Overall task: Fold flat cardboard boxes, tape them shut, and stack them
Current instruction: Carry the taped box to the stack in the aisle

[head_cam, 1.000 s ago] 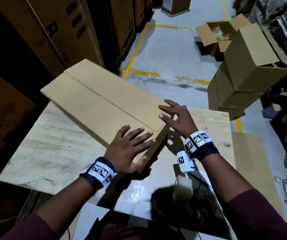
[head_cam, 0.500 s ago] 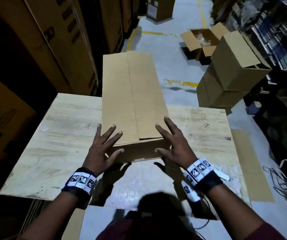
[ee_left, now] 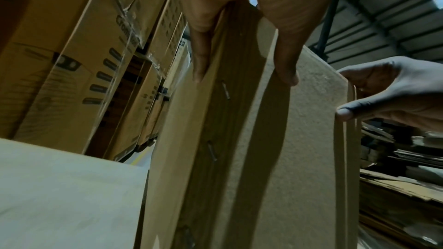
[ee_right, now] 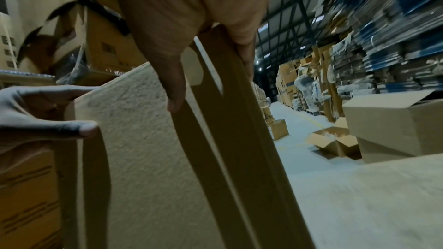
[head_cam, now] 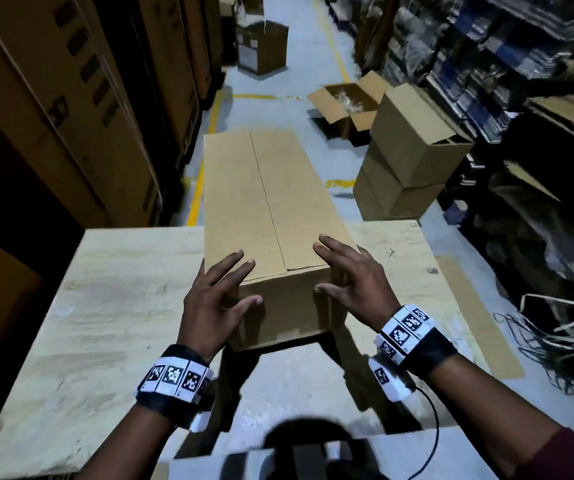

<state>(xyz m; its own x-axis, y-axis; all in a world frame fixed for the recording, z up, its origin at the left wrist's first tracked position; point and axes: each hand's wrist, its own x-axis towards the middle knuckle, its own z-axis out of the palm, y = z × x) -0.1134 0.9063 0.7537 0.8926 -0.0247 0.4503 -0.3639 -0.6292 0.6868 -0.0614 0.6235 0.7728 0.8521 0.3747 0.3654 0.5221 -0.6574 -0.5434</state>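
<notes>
A long brown cardboard box (head_cam: 268,202) lies lengthwise on the plywood table (head_cam: 122,306), its far end jutting past the table's far edge. Its near flap is bent downward and the near end sits raised above the table. My left hand (head_cam: 219,289) grips the near left corner, fingers spread on top and thumb on the bent flap. My right hand (head_cam: 347,271) grips the near right corner the same way. The left wrist view shows the box (ee_left: 263,139) with staples along a seam, under my left hand (ee_left: 239,7). The right wrist view shows my right hand (ee_right: 191,16) straddling the box's (ee_right: 148,139) edge.
Assembled boxes (head_cam: 413,157) are stacked on the floor to the right beyond the table, with an open box (head_cam: 344,105) behind them. Tall printed cartons (head_cam: 71,98) line the left side. Loose strapping (head_cam: 555,341) lies at the right, and shelves run along the aisle.
The cardboard has swung from lying diagonally to pointing straight away from me. Both hands moved to its near corners, the near flap folded down, and the near end rose off the table.
</notes>
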